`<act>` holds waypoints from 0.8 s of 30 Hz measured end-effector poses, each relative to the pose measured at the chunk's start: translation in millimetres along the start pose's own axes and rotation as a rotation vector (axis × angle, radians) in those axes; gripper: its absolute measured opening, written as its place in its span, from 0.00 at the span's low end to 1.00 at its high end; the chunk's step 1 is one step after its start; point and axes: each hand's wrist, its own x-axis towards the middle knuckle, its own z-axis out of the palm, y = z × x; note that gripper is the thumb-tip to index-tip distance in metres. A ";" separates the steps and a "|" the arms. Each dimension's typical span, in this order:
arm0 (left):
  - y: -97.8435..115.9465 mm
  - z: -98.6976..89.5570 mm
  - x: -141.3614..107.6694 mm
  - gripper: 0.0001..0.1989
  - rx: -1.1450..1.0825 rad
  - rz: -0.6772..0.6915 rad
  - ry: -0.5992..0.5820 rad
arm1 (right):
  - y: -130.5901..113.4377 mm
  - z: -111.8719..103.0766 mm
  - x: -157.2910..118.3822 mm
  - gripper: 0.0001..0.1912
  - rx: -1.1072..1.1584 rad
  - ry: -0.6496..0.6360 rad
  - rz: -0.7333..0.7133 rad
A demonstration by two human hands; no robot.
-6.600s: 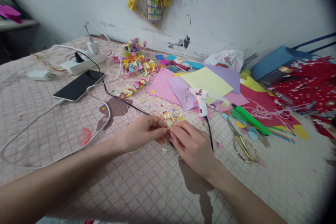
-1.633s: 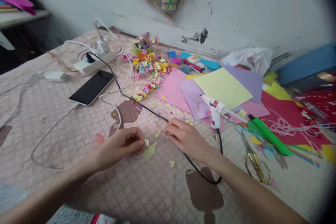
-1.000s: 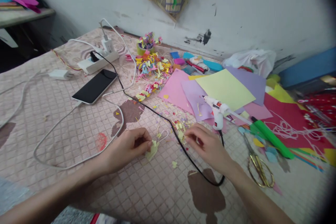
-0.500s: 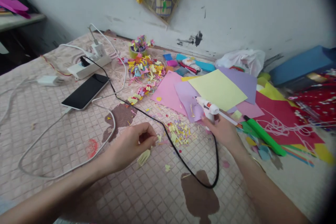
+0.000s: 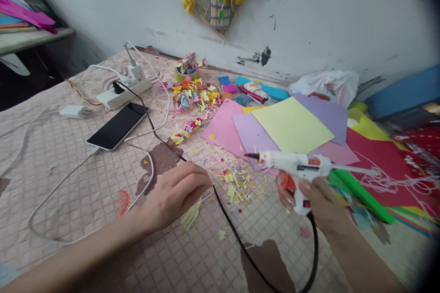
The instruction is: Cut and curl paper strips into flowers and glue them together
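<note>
My right hand [image 5: 309, 197] is wrapped around a white glue gun [image 5: 292, 161] with an orange trigger, fingers at the trigger. Its dark nozzle points left, and a clear glue stick [image 5: 354, 169] juts from the back. A black cord [image 5: 233, 224] loops from its handle across to the power strip. My left hand [image 5: 184, 192] is closed in a pinch at the fingertips. From them runs a thin pale string [image 5: 207, 197] toward a fringed yellow paper piece [image 5: 191, 216] just below; whether the two are joined I cannot tell. Yellow paper clippings [image 5: 237, 185] lie between my hands.
Colored paper sheets [image 5: 292, 123] overlap beyond the glue gun. A green marker-like stick [image 5: 364, 197] lies at right. Paper cutouts [image 5: 195, 94] are heaped near a small decorated pot [image 5: 185, 73]. A phone [image 5: 118, 126] and a power strip [image 5: 125, 94] with white cables occupy the left.
My right hand has lifted the glue gun off the paper sheets toward me, turning its nozzle leftward. My left hand has rotated palm down, still pinching. The view has shifted slightly.
</note>
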 end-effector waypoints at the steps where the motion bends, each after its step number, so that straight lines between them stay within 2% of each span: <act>1: -1.1 0.3 0.2 0.10 0.013 0.041 -0.001 | -0.1 1.7 -2.8 0.20 0.036 -0.074 0.013; 5: -5.1 1.6 1.0 0.09 -0.003 0.193 0.048 | -2.1 9.1 -9.1 0.23 0.030 -0.278 0.056; 11: -10.2 2.1 -2.7 0.11 0.003 0.271 0.038 | -4.8 16.2 -9.2 0.24 -0.066 -0.379 0.074; 24: -9.0 1.4 -4.6 0.11 -0.006 0.262 0.004 | -13.4 25.7 -9.1 0.25 -0.094 -0.335 0.085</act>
